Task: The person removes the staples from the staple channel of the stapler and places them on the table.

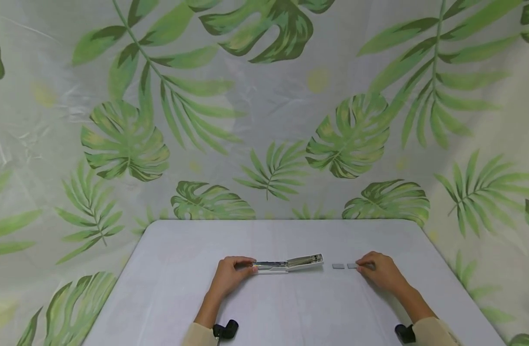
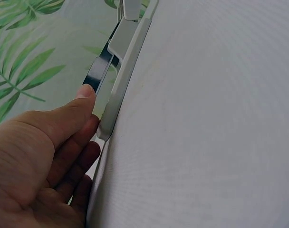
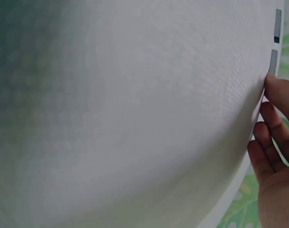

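My left hand [image 1: 231, 278] grips the near-left end of a white stapler [image 1: 273, 271] lying on the table. The stapler's lid [image 1: 305, 261] is swung far back to the right, baring the metal staple channel [image 1: 269, 264]. In the left wrist view, the thumb touches the dark metal end [image 2: 98, 71], and a finger lies against the pale base [image 2: 118, 95]. Farther right, my right hand [image 1: 383, 274] pinches the end of a grey staple strip [image 1: 351, 265] at the tabletop. A second staple strip [image 1: 338, 266] lies just left of it, between that strip and the stapler.
A white-covered table [image 1: 290, 307] spreads under both hands. Behind it hangs a pale curtain [image 1: 273, 115] printed with green leaves. Black wrist cameras [image 1: 226, 329] sit at both sleeves.
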A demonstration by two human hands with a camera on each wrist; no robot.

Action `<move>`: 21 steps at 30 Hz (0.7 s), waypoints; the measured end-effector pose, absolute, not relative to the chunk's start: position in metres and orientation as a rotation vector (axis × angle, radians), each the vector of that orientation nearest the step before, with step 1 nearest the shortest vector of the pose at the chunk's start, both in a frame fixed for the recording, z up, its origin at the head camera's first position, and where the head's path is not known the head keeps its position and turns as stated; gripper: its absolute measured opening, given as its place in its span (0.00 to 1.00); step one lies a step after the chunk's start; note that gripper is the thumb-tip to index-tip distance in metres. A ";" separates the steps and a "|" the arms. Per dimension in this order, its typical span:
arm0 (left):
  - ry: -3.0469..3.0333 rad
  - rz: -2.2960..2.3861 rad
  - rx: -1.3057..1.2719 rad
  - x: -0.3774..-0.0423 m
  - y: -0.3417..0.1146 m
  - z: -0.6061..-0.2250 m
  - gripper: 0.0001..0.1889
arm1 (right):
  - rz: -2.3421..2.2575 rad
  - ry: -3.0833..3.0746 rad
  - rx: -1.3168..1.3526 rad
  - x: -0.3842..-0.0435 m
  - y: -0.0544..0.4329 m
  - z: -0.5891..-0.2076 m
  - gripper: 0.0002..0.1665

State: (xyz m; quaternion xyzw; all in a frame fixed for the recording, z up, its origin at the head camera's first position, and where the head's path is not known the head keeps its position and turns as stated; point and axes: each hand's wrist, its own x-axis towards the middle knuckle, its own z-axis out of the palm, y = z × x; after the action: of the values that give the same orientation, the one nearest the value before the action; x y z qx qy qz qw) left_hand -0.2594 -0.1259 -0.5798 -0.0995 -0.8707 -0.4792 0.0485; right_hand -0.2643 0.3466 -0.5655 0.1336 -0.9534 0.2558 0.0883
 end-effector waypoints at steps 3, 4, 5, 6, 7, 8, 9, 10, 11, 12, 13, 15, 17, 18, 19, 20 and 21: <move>-2.662 -1.469 -0.303 -0.259 -0.125 -0.581 0.11 | 0.785 -2.861 0.364 -0.261 0.347 -0.568 0.07; -2.661 -1.470 -0.307 -0.259 -0.125 -0.581 0.11 | 0.784 -2.865 0.361 -0.261 0.348 -0.568 0.07; -2.658 -1.473 -0.310 -0.259 -0.125 -0.581 0.11 | 0.786 -2.866 0.362 -0.261 0.348 -0.569 0.07; -2.657 -1.471 -0.314 -0.259 -0.124 -0.581 0.11 | 0.776 -2.868 0.365 -0.261 0.349 -0.570 0.08; -2.655 -1.470 -0.318 -0.260 -0.124 -0.581 0.11 | 0.766 -2.870 0.369 -0.262 0.350 -0.570 0.08; -2.653 -1.478 -0.321 -0.260 -0.124 -0.581 0.12 | 0.753 -2.872 0.378 -0.262 0.350 -0.570 0.08; -2.651 -1.476 -0.329 -0.260 -0.124 -0.581 0.13 | 0.734 -2.875 0.389 -0.263 0.351 -0.571 0.08; -2.651 -1.475 -0.338 -0.261 -0.124 -0.581 0.13 | 0.710 -2.879 0.405 -0.263 0.351 -0.571 0.08; -2.650 -1.473 -0.345 -0.261 -0.123 -0.582 0.14 | 0.694 -2.881 0.419 -0.263 0.352 -0.570 0.09; -2.650 -1.471 -0.351 -0.262 -0.123 -0.582 0.15 | 0.672 -2.884 0.430 -0.263 0.351 -0.570 0.09; -2.649 -1.467 -0.356 -0.262 -0.123 -0.582 0.15 | 0.659 -2.885 0.440 -0.263 0.351 -0.570 0.09; -2.650 -1.462 -0.360 -0.263 -0.123 -0.582 0.16 | 0.640 -2.889 0.446 -0.262 0.350 -0.569 0.10; -2.652 -1.456 -0.357 -0.263 -0.122 -0.583 0.16 | 0.644 -2.889 0.438 -0.260 0.350 -0.568 0.11; -2.651 -1.451 -0.358 -0.264 -0.122 -0.583 0.16 | 0.647 -2.888 0.431 -0.259 0.349 -0.568 0.12; -2.651 -1.447 -0.358 -0.264 -0.123 -0.583 0.16 | 0.651 -2.888 0.425 -0.259 0.349 -0.568 0.13; -2.653 -1.448 -0.359 -0.264 -0.123 -0.583 0.16 | 0.659 -2.888 0.417 -0.258 0.349 -0.568 0.14; -2.656 -1.445 -0.362 -0.264 -0.124 -0.582 0.16 | 0.670 -2.884 0.412 -0.257 0.349 -0.568 0.16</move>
State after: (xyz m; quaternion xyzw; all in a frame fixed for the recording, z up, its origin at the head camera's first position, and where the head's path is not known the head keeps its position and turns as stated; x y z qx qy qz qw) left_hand -0.2642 -0.1235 -0.5824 -0.1188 -0.8711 -0.4740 0.0481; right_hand -0.2571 0.3486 -0.5680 0.1376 -0.9620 0.2233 0.0759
